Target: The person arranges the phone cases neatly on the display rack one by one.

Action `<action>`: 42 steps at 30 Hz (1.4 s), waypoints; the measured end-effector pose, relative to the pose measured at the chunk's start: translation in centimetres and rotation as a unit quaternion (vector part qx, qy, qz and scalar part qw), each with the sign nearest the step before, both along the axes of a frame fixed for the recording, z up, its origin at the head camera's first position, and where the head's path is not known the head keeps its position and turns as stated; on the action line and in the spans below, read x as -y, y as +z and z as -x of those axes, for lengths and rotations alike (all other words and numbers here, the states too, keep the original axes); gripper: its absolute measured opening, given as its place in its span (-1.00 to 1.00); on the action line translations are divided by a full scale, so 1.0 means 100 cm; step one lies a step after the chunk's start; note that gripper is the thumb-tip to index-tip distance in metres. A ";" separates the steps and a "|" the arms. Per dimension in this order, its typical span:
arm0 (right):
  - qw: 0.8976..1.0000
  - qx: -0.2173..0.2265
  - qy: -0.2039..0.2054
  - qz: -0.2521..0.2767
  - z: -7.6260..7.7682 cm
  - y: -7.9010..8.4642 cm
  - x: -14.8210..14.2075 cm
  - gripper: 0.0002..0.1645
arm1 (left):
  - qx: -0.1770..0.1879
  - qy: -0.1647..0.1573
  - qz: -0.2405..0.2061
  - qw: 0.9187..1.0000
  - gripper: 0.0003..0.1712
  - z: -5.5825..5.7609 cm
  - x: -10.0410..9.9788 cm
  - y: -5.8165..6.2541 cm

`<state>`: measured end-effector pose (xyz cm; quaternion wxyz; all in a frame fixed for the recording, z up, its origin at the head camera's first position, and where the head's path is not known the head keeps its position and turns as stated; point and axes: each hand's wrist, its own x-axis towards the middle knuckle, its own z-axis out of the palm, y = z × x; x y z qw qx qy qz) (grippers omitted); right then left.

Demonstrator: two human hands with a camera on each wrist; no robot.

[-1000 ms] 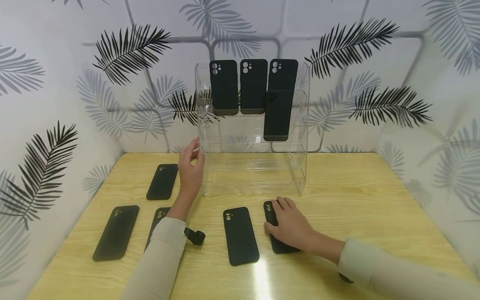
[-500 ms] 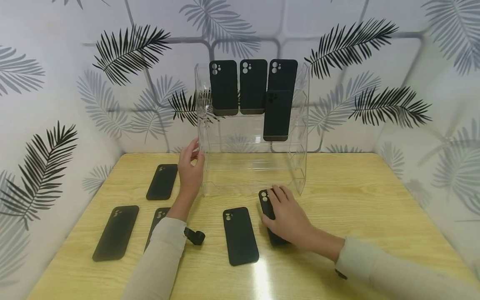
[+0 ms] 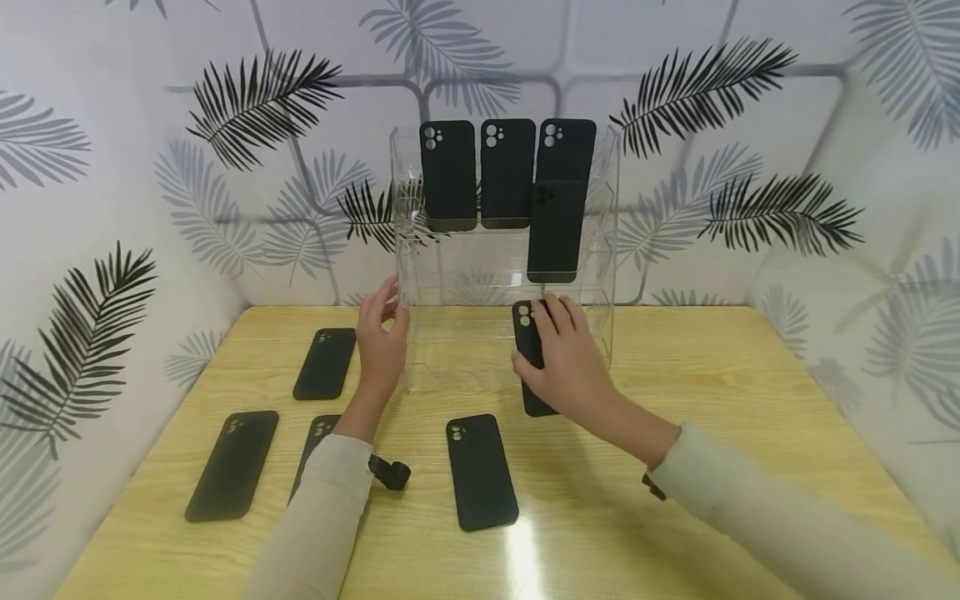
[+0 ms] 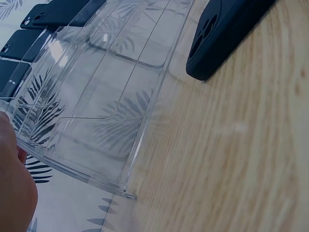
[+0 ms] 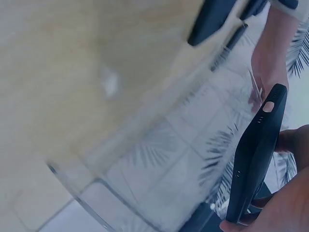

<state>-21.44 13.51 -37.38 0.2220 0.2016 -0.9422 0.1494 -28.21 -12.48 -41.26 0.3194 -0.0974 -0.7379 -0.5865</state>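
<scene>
A clear acrylic display stand (image 3: 480, 325) with stepped tiers stands at the back of the table. My left hand (image 3: 382, 337) holds its left side, thumb at the front edge and fingers behind; the left wrist view shows the hand (image 4: 14, 179) at that edge. My right hand (image 3: 573, 358) grips a black phone case (image 3: 528, 342), camera holes at the top, in front of the stand's lower tiers. In the right wrist view the phone case (image 5: 256, 150) is seen edge-on between thumb and fingers. Black phone cases (image 3: 448, 171) fill the top tier, and another case (image 3: 555, 237) sits one tier lower at right.
On the wooden table (image 3: 690, 400), one phone case (image 3: 482, 471) lies in front of the stand. Further left lie another case (image 3: 324, 364), a case (image 3: 232, 467) nearer the front, and a case (image 3: 318, 433) partly under my left sleeve. A patterned wall rises behind.
My right hand has lifted the phone case off the table and carried it forward and up to the stand's lower tiers. The left hand has stayed at the stand's side.
</scene>
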 end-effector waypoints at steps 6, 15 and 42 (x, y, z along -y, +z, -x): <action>0.998 -0.062 -0.007 0.017 0.030 0.026 0.006 -0.09 | -0.002 -0.001 -0.002 1.000 -0.52 0.020 0.005 -0.018; 0.989 -0.150 -0.006 0.008 0.067 0.052 0.025 -0.13 | -0.014 -0.003 0.004 1.000 -0.53 0.020 0.009 -0.019; 0.972 -0.213 -0.051 0.083 0.135 0.081 0.055 -0.18 | -0.013 0.003 0.003 1.000 -0.53 -0.005 0.000 0.005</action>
